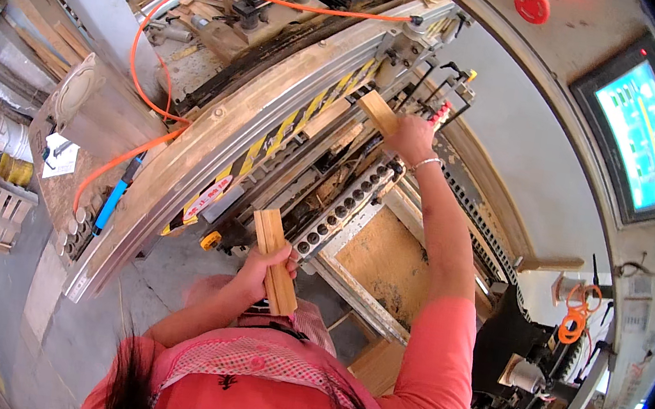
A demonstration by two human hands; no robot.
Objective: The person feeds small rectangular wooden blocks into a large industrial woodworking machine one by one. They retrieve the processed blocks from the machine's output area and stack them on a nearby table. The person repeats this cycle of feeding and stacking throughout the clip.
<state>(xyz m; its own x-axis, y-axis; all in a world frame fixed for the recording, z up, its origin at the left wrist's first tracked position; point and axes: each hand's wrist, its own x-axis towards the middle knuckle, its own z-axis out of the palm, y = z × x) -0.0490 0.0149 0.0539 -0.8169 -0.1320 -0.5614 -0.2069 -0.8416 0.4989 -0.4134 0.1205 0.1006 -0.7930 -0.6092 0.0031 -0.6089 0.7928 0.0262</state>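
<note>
My left hand (257, 271) is closed round a wooden block (278, 268) with a groove along it, held close to my body. My right arm reaches out over the machine, and my right hand (412, 139) grips the end of another short wooden block (378, 112). That block lies at the machine's clamping area, beside several red-tipped parts (442, 112). Whether it touches the machine bed cannot be made out. Between my hands runs a metal bar with a row of round black holes (341, 211). My right fingertips are partly hidden behind the hand.
A tray of sawdust (383, 253) sits below the bar. Yellow-black striped tape (269, 147) edges the long machine rail. An orange air hose (138, 39) and a blue air gun (111, 205) lie to the left. At upper right are a lit screen (639, 134) and a red button (532, 6).
</note>
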